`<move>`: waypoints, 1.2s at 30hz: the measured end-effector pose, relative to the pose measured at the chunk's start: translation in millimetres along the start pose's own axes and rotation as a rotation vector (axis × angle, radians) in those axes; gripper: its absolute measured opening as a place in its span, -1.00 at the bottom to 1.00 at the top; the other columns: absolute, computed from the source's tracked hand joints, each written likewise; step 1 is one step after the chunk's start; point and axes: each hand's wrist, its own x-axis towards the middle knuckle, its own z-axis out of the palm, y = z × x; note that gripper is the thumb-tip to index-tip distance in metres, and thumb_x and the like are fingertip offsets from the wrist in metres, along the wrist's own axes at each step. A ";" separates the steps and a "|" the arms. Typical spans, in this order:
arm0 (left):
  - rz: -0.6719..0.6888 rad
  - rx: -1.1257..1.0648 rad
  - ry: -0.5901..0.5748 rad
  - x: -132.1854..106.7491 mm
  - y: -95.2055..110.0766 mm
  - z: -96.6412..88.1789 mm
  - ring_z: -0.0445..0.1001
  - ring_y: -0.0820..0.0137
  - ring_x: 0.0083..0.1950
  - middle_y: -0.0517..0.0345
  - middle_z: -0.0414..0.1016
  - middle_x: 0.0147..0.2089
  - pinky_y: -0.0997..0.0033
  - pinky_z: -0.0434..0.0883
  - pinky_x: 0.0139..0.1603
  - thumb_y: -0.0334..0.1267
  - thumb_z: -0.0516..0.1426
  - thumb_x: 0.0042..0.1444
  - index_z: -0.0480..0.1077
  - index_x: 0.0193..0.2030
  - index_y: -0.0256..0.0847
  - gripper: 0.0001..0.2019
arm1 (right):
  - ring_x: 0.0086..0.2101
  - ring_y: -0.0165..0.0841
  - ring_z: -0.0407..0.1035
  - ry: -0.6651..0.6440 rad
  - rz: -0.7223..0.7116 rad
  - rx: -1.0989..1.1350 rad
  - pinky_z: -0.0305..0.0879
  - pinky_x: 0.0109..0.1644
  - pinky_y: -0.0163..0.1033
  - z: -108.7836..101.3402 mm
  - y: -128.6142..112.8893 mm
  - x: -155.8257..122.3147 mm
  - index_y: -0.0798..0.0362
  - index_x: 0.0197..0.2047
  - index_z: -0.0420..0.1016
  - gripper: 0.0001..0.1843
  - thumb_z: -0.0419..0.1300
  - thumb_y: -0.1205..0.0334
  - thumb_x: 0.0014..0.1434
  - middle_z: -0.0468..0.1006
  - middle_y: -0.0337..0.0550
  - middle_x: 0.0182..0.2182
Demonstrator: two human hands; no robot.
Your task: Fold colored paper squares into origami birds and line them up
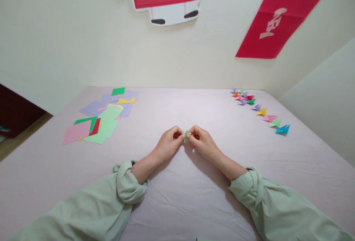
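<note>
A small folded piece of light green paper (pixel 186 134) is pinched between my two hands, just above the middle of the table. My left hand (pixel 169 141) grips its left side between thumb and forefinger. From the right, my right hand (pixel 203 143) pinches the opposite side in the same way. The fingertips of both hands nearly meet and cover part of the folds, so the paper's full shape is hidden.
A pale cloth-covered table (pixel 177 196) spans the view. To the left lies a loose pile of coloured paper sheets (pixel 109 115). Folded paper figures, among them a blue one (pixel 283 130), form a line on the right. Behind the table rises a wall (pixel 177 56) with red decorations.
</note>
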 end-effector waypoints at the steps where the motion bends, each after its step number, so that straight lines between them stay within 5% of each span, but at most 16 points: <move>1: 0.003 0.000 0.000 0.1 -0.5 0.0 0.33 0.46 -0.37 0.22 0.38 -0.43 0.49 0.28 -0.35 -0.24 0.12 0.09 0.35 -0.39 -0.24 -0.87 | -0.55 -0.45 0.20 -0.002 0.000 0.003 0.12 -0.46 -0.33 -0.2 -0.3 0.0 0.05 -0.37 0.31 -0.84 0.11 0.14 0.14 0.32 -0.35 -0.58; 36: 0.021 -0.003 -0.018 -0.2 5.0 -2.2 0.40 0.42 -0.31 0.18 0.45 -0.37 0.44 0.37 -0.25 -0.26 0.01 0.19 0.42 -0.26 -0.24 -0.82 | -0.58 -0.45 0.16 0.032 0.030 0.007 0.09 -0.45 -0.32 -2.7 -5.6 -0.9 0.03 -0.50 0.25 -0.71 0.02 0.12 0.23 0.26 -0.36 -0.65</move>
